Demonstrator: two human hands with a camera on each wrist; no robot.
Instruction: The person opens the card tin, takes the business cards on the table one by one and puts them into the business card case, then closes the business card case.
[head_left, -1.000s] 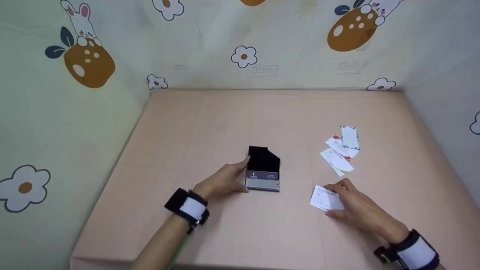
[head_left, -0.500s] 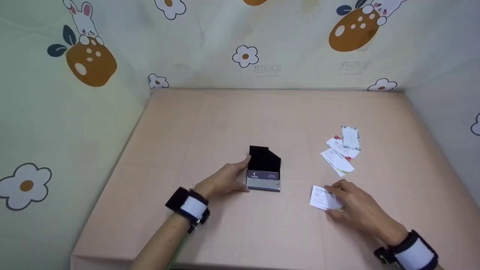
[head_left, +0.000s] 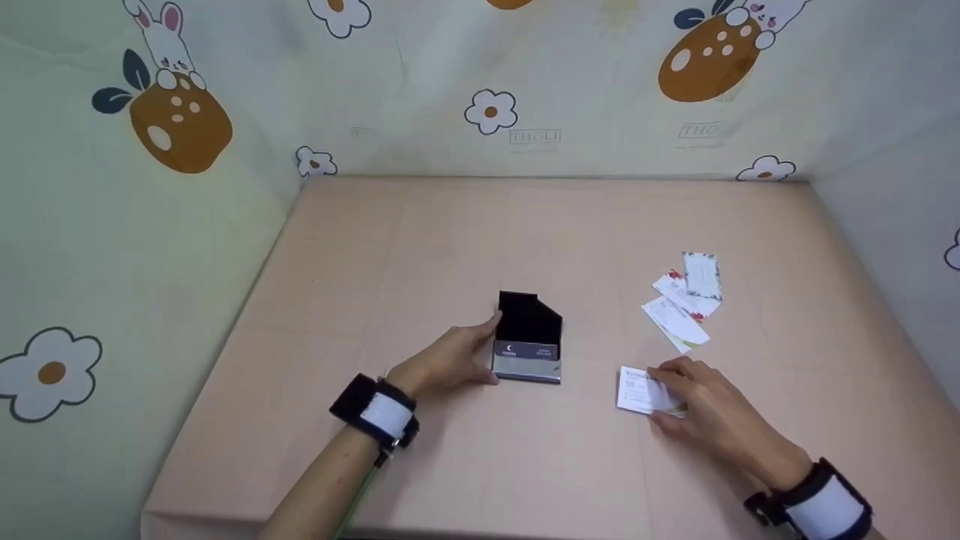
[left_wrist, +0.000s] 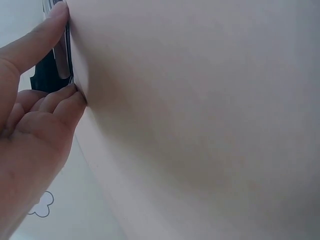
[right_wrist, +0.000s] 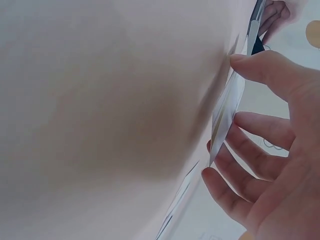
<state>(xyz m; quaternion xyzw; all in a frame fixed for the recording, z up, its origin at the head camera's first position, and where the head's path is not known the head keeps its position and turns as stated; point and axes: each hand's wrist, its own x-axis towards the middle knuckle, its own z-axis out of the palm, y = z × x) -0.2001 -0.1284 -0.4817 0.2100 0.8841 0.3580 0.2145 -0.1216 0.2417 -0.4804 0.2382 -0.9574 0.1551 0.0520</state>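
At the middle of the frame the left hand steadies the open black card case while the right hand, lower right, pinches a white card off the table; I judge it must next lift clear and slot it in.

The right hand shifts a little toward the middle of the table over the last second — its fingertips now sit slightly farther left and higher in the head view than they did. The white card pinched under those fingers goes with it, sliding a touch closer to the black card holder. Its outline changes too — the near edge looks lifted off the tabletop, where earlier it lay flatter.
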